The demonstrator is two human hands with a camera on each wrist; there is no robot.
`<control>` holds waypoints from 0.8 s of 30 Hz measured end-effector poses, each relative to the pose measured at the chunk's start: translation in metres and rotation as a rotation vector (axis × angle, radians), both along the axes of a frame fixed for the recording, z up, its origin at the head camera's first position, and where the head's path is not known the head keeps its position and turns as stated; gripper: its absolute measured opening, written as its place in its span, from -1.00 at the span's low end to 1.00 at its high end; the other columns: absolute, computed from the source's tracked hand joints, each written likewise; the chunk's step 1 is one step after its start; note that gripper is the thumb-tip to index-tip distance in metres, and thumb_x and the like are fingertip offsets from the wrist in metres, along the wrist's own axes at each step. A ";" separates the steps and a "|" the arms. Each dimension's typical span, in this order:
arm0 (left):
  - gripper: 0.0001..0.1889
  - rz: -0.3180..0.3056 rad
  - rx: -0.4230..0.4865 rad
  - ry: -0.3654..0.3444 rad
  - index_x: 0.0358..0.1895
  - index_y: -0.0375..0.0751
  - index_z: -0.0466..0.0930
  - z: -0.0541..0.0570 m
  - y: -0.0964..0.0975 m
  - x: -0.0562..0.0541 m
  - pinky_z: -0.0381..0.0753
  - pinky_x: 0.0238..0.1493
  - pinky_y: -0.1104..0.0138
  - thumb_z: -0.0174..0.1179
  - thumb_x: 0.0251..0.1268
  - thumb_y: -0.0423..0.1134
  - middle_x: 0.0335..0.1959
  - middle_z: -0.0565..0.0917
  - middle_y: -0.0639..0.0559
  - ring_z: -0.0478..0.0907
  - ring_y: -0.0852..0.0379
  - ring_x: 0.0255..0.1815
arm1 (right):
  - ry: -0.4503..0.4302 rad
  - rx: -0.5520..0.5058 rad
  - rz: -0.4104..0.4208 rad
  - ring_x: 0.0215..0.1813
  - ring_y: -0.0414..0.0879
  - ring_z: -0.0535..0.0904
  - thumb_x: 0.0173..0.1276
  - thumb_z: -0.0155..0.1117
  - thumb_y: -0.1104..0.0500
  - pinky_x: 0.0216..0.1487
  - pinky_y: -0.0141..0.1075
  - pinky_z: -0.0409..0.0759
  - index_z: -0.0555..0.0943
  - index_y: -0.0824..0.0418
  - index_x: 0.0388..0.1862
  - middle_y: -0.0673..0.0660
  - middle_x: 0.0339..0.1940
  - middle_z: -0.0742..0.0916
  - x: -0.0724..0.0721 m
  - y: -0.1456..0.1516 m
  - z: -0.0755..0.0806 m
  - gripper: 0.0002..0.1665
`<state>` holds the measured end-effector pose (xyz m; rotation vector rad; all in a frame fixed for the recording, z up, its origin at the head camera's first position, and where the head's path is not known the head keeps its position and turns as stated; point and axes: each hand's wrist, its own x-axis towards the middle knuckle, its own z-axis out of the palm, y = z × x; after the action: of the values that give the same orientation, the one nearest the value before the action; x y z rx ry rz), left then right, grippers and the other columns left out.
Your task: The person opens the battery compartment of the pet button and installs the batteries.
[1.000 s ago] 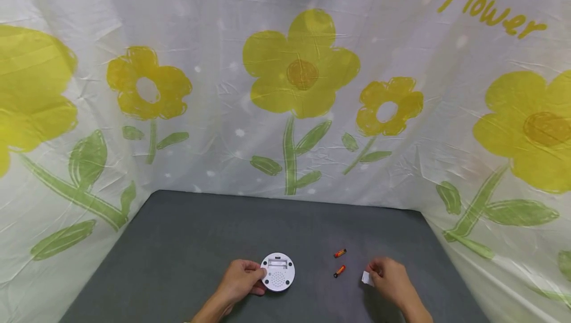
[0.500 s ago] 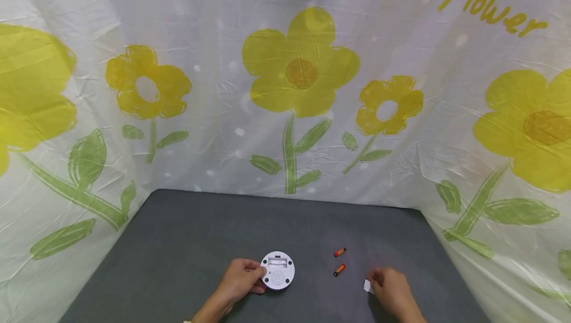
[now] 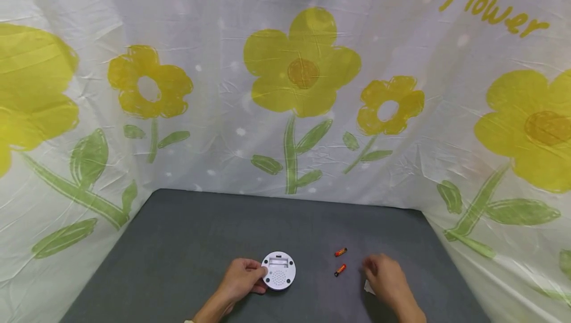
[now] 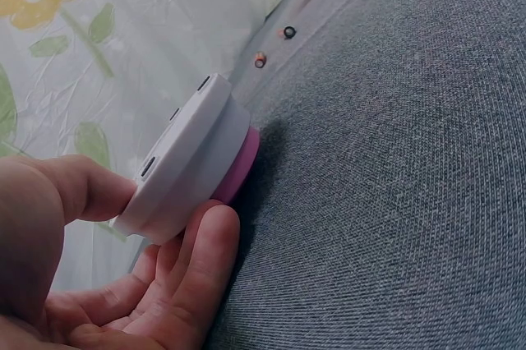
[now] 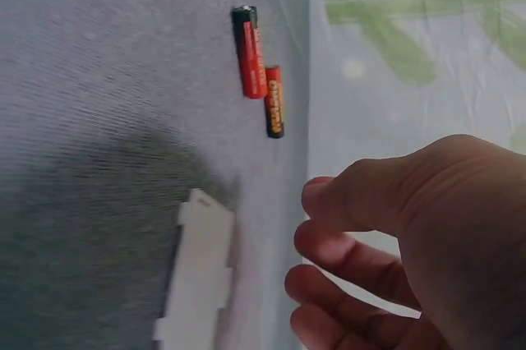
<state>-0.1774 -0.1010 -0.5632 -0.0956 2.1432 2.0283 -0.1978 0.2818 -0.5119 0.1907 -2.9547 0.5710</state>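
Note:
My left hand (image 3: 241, 279) holds the edge of a round white device (image 3: 278, 277), thumb on top and fingers underneath. The device's face-up side shows an open battery compartment, several dark feet and a patch of small holes. In the left wrist view a pink part (image 4: 238, 168) shows on its lower side. Over on the right, a small white battery cover (image 5: 197, 272) lies on the table. My right hand (image 3: 387, 277) hovers over it, fingers loosely bent, with nothing between them. Two red-and-black batteries, a farther one (image 3: 341, 252) and a nearer one (image 3: 340, 270), lie between device and right hand.
Dark grey cloth covers the table (image 3: 214, 229). A pale curtain (image 3: 214, 159) printed with yellow flowers hangs along its back edge and both sides.
The right hand has let go of the white battery cover, leaving it on the table, and has risen slightly away. Left hand, device and batteries have stayed in place.

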 end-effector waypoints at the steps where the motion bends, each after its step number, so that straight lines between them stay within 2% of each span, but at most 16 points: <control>1: -0.72 -0.001 -0.001 0.000 -0.02 -0.63 0.64 0.000 0.000 0.000 0.87 -0.36 0.26 0.27 0.45 -0.37 -0.35 0.83 -0.12 0.78 0.10 -0.43 | 0.005 0.001 0.016 -0.34 -0.17 0.50 0.28 0.48 0.37 -0.33 -0.18 0.55 0.78 0.13 -0.29 -0.03 -0.43 0.64 -0.001 -0.001 0.003 -0.86; 8: -0.73 -0.002 -0.002 -0.015 -0.02 -0.62 0.65 0.001 0.000 0.000 0.87 -0.37 0.27 0.28 0.46 -0.37 -0.35 0.83 -0.12 0.79 0.10 -0.44 | 0.082 0.046 0.106 -0.28 -0.12 0.63 0.28 0.48 0.42 -0.23 -0.10 0.71 0.82 0.18 -0.22 0.02 -0.35 0.72 -0.017 -0.010 0.016 -0.81; 13: -0.72 -0.003 0.006 -0.011 -0.01 -0.63 0.64 0.002 0.000 0.000 0.87 -0.37 0.28 0.28 0.46 -0.37 -0.35 0.83 -0.12 0.78 0.11 -0.44 | 0.111 0.050 0.144 -0.21 -0.03 0.72 0.28 0.49 0.44 -0.17 -0.03 0.78 0.83 0.21 -0.18 0.06 -0.28 0.77 -0.027 -0.019 0.019 -0.80; 24: -0.72 -0.012 0.013 -0.013 -0.02 -0.61 0.64 0.002 0.000 0.000 0.87 -0.37 0.28 0.28 0.45 -0.36 -0.37 0.82 -0.09 0.78 0.11 -0.44 | 0.028 0.018 0.185 -0.15 0.05 0.74 0.28 0.53 0.46 -0.20 -0.04 0.77 0.83 0.21 -0.14 0.12 -0.18 0.77 -0.043 -0.033 0.008 -0.76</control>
<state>-0.1770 -0.1012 -0.5616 -0.0929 2.1175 2.0292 -0.2405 0.2493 -0.5041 0.4739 -2.9342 0.5585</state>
